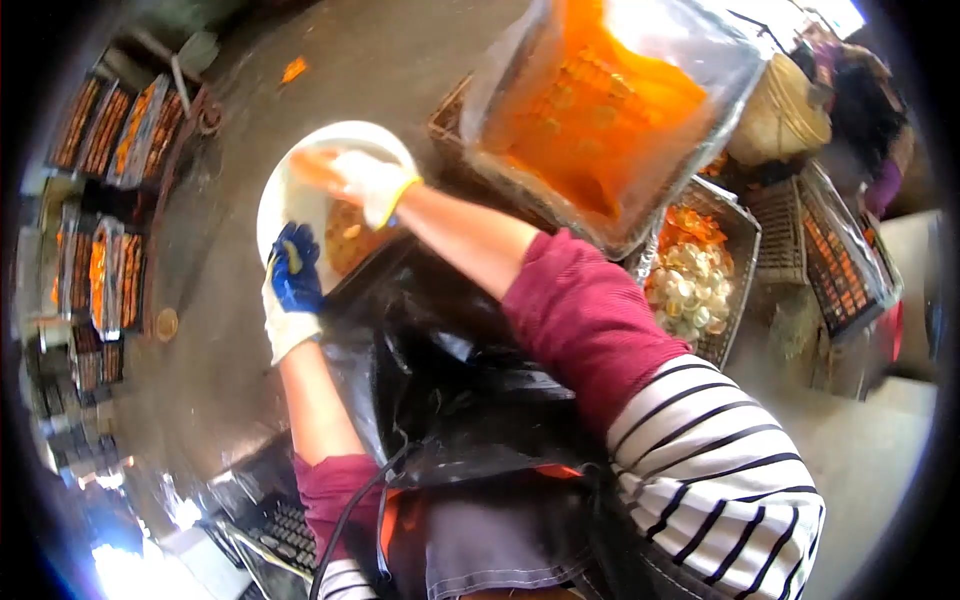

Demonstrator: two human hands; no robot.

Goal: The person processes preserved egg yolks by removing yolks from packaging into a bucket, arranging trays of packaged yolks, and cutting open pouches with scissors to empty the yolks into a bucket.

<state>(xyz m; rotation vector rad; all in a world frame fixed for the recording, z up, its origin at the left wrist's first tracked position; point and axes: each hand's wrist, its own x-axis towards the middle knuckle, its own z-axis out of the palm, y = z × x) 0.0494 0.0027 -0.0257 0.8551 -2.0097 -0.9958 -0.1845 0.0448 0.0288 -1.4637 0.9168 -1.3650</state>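
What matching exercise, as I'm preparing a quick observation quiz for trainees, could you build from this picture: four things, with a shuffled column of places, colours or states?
Things:
1. Bucket
2. Left hand
3. Right hand
4. Orange scrap

Descriptions:
A. Gloved, with yellow at the wrist, over the bucket's opening
B. Lying on the floor, apart from both hands
C. White and round-rimmed
D. Gloved in blue and white, at the bucket's rim

Right pairs: 1-C, 2-D, 3-A, 4-B
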